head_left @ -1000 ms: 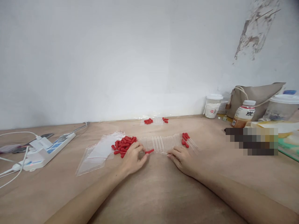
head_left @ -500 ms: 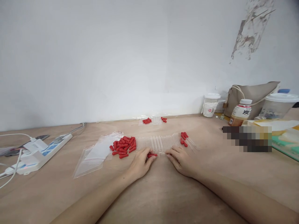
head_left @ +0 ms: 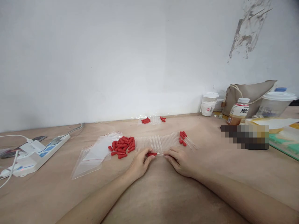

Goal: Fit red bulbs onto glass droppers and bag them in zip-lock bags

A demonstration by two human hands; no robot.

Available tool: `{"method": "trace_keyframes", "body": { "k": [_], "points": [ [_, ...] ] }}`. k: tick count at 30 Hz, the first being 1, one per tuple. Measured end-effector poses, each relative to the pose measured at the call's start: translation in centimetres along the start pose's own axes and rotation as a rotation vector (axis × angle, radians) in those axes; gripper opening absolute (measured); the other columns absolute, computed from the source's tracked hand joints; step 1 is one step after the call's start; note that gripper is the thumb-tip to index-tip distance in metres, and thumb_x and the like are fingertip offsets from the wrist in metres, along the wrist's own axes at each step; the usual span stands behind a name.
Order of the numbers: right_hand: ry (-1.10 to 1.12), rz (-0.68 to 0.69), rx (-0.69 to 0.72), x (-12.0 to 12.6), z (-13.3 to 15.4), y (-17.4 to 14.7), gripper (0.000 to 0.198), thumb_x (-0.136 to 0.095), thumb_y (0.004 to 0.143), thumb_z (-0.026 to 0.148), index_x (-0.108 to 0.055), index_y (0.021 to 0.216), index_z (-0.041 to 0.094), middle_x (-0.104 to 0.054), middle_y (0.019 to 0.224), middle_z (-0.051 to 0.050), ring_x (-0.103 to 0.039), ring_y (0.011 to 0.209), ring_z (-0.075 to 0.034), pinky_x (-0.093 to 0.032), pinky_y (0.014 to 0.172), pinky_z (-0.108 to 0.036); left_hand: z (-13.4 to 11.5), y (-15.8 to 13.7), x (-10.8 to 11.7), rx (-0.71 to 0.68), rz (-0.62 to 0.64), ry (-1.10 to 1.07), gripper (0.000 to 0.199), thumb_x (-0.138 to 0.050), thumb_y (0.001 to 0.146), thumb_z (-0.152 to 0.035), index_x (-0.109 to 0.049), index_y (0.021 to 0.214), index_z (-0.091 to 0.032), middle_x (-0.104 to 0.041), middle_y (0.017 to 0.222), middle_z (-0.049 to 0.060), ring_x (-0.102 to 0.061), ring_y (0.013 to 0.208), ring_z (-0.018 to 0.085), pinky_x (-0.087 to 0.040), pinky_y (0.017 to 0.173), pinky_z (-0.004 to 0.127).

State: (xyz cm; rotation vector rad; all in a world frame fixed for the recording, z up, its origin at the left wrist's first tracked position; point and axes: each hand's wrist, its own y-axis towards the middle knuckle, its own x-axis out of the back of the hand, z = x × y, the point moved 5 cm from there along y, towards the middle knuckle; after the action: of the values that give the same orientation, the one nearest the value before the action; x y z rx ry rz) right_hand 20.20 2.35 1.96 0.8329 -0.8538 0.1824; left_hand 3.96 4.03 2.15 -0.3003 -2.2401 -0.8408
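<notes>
My left hand (head_left: pixel 142 161) pinches a red rubber bulb (head_left: pixel 152 154) between thumb and fingers. My right hand (head_left: pixel 175 159) is closed on a thin clear glass tube (head_left: pixel 160 154), whose end meets the open end of the bulb; how deep it sits inside I cannot tell. Just beyond both hands lies a row of clear glass tubes (head_left: pixel 156 142), side by side. Left of the row is a heap of red bulbs (head_left: pixel 122 146). To its right lie several droppers with red bulbs (head_left: pixel 182 138) fitted on glass tubes.
Clear plastic bags (head_left: pixel 93 157) lie on the left of the table, near a white power strip (head_left: pixel 37 158) with cables. More red bulbs (head_left: pixel 146 120) lie by the wall. At right stand a lidded cup (head_left: pixel 209 105), a bottle (head_left: pixel 238 112), a bag (head_left: pixel 253 93) and a larger cup (head_left: pixel 272 105).
The tube in my right hand and the bulb in my left have come together in line, end to end. Both hands stay in nearly the same place; the view has shifted slightly.
</notes>
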Motion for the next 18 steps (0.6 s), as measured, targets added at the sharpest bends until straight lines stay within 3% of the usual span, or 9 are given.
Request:
{"method": "trace_keyframes", "body": {
  "k": [9,18],
  "points": [
    [-0.041,-0.005,0.004,-0.69,-0.7,-0.36,0.026,-0.036,0.086,0.025,-0.061,0.093,0.024,-0.065,0.081,-0.002,-0.057,0.072,-0.014,-0.04,0.069,-0.027,-0.23,0.06,-0.16,-0.029,0.032,-0.016,0.016,-0.051,0.082,-0.024,-0.06,0.095,-0.02,-0.065,0.09,0.002,-0.058,0.082,0.016,-0.044,0.075,0.027],
    [-0.123,0.087,0.032,-0.37,-0.15,-0.27,0.027,-0.035,0.087,0.026,-0.062,0.086,0.027,-0.066,0.077,0.0,-0.053,0.064,-0.013,-0.032,0.07,-0.031,-0.82,-0.23,-0.5,-0.035,0.111,0.0,0.017,-0.045,0.086,-0.023,-0.061,0.086,-0.019,-0.061,0.079,0.001,-0.056,0.075,0.015,-0.042,0.069,0.024]
  ]
}}
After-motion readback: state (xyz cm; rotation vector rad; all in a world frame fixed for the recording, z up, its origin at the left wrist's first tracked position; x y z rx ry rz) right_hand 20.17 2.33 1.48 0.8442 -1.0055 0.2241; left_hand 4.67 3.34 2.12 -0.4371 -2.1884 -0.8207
